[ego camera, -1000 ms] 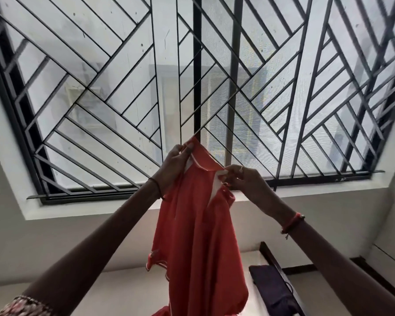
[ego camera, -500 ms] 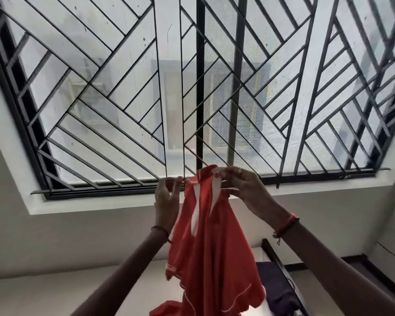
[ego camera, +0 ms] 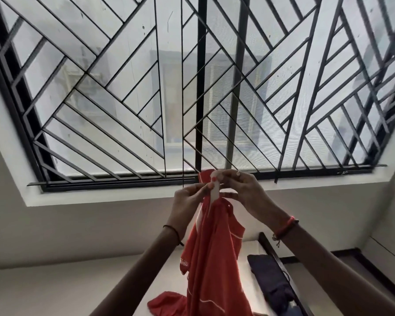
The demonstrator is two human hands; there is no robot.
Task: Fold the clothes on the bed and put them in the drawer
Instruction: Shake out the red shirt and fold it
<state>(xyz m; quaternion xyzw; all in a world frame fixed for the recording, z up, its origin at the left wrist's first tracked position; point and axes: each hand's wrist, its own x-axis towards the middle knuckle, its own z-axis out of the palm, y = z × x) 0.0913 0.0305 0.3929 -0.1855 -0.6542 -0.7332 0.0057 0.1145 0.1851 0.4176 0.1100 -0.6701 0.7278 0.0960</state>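
Observation:
A red garment with white trim (ego camera: 211, 252) hangs lengthwise in front of the window. My left hand (ego camera: 188, 201) and my right hand (ego camera: 244, 192) both pinch its top edge, held close together at window-sill height. The cloth's lower end trails down onto the pale bed (ego camera: 160, 272) below. A dark navy garment (ego camera: 271, 281) lies on the bed at the right, next to the bed's dark frame.
A large window with a black diagonal metal grille (ego camera: 192, 87) fills the upper view behind the hands. White walls surround it. The bed's dark wooden edge (ego camera: 281, 263) runs along the right, with floor beyond it.
The two hands have come closer together and lower, bunching the top of the red garment. The garment now hangs narrower.

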